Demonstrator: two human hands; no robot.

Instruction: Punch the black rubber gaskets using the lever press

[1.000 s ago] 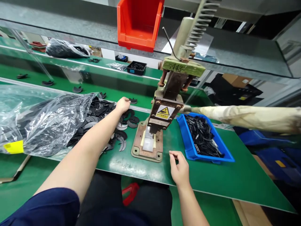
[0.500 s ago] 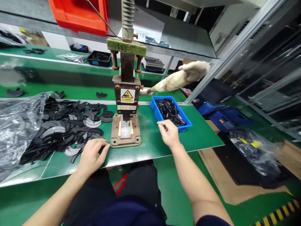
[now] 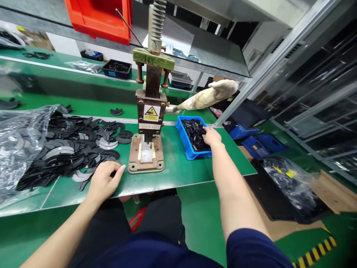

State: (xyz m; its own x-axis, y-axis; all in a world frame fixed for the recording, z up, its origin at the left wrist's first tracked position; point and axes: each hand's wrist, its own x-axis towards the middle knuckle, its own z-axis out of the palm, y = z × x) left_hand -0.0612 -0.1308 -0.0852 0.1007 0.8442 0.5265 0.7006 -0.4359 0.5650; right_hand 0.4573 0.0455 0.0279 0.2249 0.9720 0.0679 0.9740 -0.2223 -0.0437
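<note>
My right hand (image 3: 212, 137) is over the right side of a blue bin (image 3: 190, 153), its fingertips at the slim black parts (image 3: 193, 130) that fill it. Those fingers look slightly apart, and I see nothing held in them. On the front of the green bench rests my left hand (image 3: 104, 180), thumb apart from loosely bent fingers, with nothing visible in it. It lies beside a heap of black and grey curved pieces (image 3: 80, 143). Between my hands stands a hand press (image 3: 150, 111) on a brown base, with a light plate (image 3: 146, 153) under its ram.
A clear plastic bag (image 3: 25, 137) covers the heap's left side. The press's wrapped lever (image 3: 206, 97) sticks out rightward above the blue bin. A red bin (image 3: 99, 22) sits on the shelf overhead, and a small black tray (image 3: 117, 70) stands behind the press.
My right hand has moved forward and right, from in front of the blue bin to over its parts; its fingers have loosened from a pinch. The left hand stays by the heap. The view has shifted slightly.
</note>
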